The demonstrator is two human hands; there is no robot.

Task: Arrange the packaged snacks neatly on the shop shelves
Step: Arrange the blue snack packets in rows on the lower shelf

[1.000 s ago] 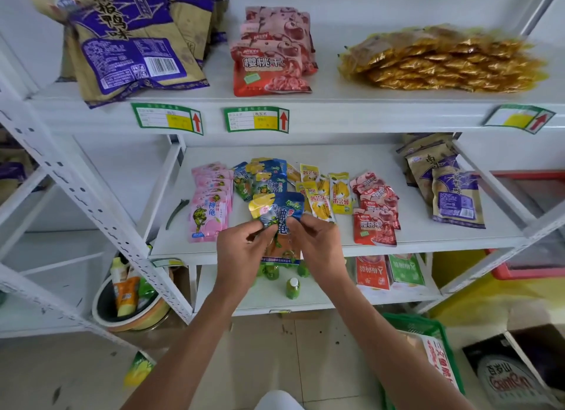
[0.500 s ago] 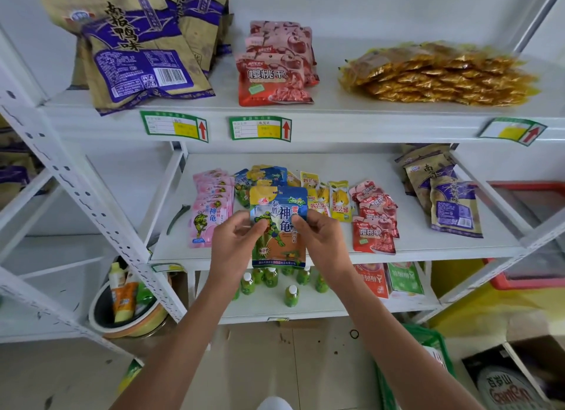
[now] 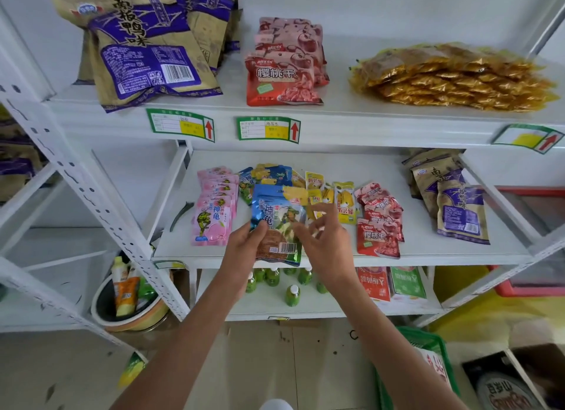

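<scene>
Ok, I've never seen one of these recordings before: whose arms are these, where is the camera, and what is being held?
There is no robot here. The camera sits on a person's head and looks down at their own bare arms. The left hand grips a blue snack packet by its lower left edge, over the front of the middle shelf. The right hand is beside the packet with curled fingers; whether it pinches the packet is unclear. On that shelf lie rows of pink packets, yellow packets and red packets.
</scene>
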